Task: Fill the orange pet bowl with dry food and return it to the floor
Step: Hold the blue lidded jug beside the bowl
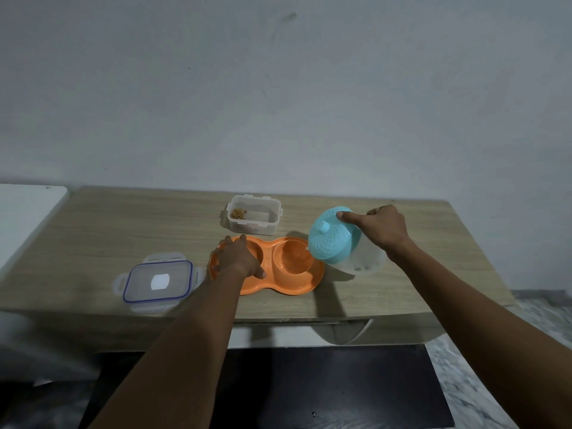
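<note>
An orange double pet bowl (pixel 291 283) lies on the wooden table (pixel 123 230). My left hand (pixel 240 258) rests over its left cup, fingers spread on the rim, hiding what is inside. My right hand (pixel 382 230) grips a clear jug with a teal lid (pixel 335 239), tilted with the lid toward the right cup (pixel 294 258). A thin stream seems to fall from the lid into that cup. Behind the bowl stands an open clear food container (pixel 254 215) with a few brown kibbles in one corner.
The container's clear lid with a blue seal (pixel 158 281) lies on the table to the left of the bowl. A white surface (pixel 28 209) adjoins the table at far left. A dark mat (pixel 340 388) covers the floor under the table's front edge.
</note>
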Demonstrator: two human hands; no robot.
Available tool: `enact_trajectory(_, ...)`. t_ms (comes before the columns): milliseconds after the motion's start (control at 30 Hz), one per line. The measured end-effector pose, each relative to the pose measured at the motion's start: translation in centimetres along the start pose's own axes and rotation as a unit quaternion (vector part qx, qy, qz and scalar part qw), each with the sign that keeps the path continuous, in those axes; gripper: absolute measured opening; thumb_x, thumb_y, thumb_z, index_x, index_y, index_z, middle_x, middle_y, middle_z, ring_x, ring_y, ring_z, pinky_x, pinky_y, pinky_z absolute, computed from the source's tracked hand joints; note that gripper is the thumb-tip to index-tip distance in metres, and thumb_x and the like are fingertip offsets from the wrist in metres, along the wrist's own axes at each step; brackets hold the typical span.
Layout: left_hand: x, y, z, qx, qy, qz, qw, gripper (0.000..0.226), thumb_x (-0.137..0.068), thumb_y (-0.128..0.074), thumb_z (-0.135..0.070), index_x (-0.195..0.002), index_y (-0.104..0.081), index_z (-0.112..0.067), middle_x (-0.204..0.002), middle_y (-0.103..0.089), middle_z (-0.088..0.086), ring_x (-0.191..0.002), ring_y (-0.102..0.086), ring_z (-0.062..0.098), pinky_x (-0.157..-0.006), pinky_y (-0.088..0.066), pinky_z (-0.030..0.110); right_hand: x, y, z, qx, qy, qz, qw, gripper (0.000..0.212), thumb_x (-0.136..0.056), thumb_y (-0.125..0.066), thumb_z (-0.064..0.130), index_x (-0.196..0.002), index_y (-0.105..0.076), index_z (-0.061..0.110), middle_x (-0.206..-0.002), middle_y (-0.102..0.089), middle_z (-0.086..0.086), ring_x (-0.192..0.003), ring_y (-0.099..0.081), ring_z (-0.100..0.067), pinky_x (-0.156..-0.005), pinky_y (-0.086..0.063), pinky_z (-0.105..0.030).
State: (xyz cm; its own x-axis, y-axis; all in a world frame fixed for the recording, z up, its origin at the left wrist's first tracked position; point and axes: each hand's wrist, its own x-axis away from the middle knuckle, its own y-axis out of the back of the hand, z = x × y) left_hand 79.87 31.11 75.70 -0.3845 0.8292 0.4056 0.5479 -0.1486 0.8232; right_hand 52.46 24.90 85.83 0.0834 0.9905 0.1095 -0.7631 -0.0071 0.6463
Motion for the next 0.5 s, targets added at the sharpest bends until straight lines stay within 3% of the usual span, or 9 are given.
enact_trajectory(200,-0.03,-0.10,0.00,-0.024,-0.004,-0.003,1.000,0.125,-0.059,-0.092,-0.036,-0.156,-0.015,-0.020,-0.164,-0.005,0.016,-0.151,-0.007,0.035,-0.118,-0.022,0.053,0.34,0.59,0.60,-0.009,0.004,-0.006,1.000,0.063,-0.064,-0.088,0.056,-0.047,-0.041,0.017,-0.052,-0.036,0.001,-0.053,-0.034,-0.016,-0.056,-0.027,-0.035)
enact_trajectory(500,-0.16,-0.15,-0.01,-0.010,0.001,-0.004,1.000,0.125,-0.057,-0.093,-0.033,-0.156,-0.017,-0.021,-0.164,-0.006,0.014,-0.150,-0.009,0.036,-0.116,-0.025,0.057,0.34,1.00,0.82,0.000,0.010,-0.006,1.000,0.059,-0.061,-0.085,0.061,-0.051,-0.048,0.016,-0.055,-0.043,-0.002,-0.055,-0.040,-0.017,-0.057,-0.030,-0.036)
